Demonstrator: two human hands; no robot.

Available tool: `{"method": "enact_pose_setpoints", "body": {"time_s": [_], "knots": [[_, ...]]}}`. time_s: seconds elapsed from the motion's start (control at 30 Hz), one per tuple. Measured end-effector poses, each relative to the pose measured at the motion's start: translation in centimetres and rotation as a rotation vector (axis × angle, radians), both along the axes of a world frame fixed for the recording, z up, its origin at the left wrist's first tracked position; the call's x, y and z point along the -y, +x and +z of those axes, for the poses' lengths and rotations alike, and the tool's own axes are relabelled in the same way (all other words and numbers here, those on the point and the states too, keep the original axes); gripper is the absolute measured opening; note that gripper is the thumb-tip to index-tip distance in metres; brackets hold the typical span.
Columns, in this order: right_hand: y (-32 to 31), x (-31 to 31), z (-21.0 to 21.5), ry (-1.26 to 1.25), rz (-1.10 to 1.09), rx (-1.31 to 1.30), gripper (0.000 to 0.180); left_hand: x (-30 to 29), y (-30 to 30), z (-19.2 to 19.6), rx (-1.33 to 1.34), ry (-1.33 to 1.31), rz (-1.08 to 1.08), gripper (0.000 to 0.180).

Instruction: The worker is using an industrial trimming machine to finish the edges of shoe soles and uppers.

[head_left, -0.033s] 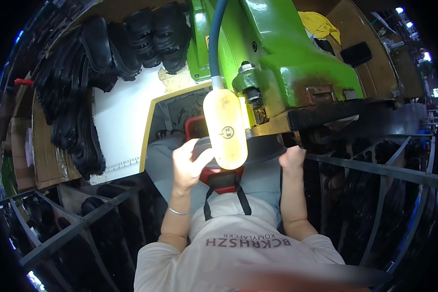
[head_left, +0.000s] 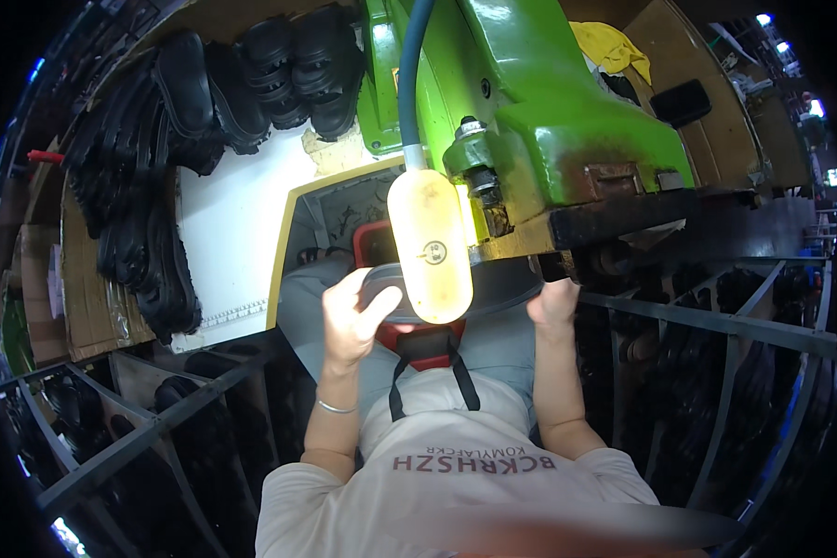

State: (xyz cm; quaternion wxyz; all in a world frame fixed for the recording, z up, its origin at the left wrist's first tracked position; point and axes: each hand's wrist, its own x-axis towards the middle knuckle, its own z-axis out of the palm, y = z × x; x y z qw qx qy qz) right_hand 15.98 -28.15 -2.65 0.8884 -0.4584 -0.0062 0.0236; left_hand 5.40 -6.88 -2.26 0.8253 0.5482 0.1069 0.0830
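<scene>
A dark grey shoe sole lies crosswise in front of my lap, below the machine head. My left hand grips its left end, thumb on the near side. At the opposite end, my right hand is closed around the tip, its fingers partly hidden by the machine. A glowing oval lamp on a blue-grey flexible neck covers the middle of the sole. Just above and behind the sole stands the green machine, with its metal working part close to the lamp.
Black shoes and soles are piled on the white, yellow-edged table at left. Metal racks with dark footwear flank me on both sides. A yellow cloth lies in a cardboard box at the back right.
Both hands and the sole have shifted slightly left. More of the sole's left end shows beside my left thumb. Lamp and machine have stayed put.
</scene>
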Motion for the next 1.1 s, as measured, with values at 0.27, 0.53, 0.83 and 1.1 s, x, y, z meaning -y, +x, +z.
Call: {"method": "enact_pose_setpoints", "body": {"time_s": [0.27,0.53,0.83,1.1], "knots": [[-1.5,-3.3,1.4,-0.195,0.159,0.109,0.022,-2.7,-5.1,-3.2,-0.128,0.023,-0.117,0.024],[-2.1,-2.1,-0.2,-0.377,0.086,0.181,0.034,6.1,2.9,-2.0,-0.065,0.245,-0.223,0.018],[-12.4,6.8,-3.0,-0.264,0.448,-0.415,0.044,9.6,3.2,-3.1,0.058,0.375,0.163,0.009],[-4.4,9.2,0.8,-0.508,0.049,-0.141,0.031,8.3,2.7,-2.9,0.062,0.316,0.176,0.023]]}}
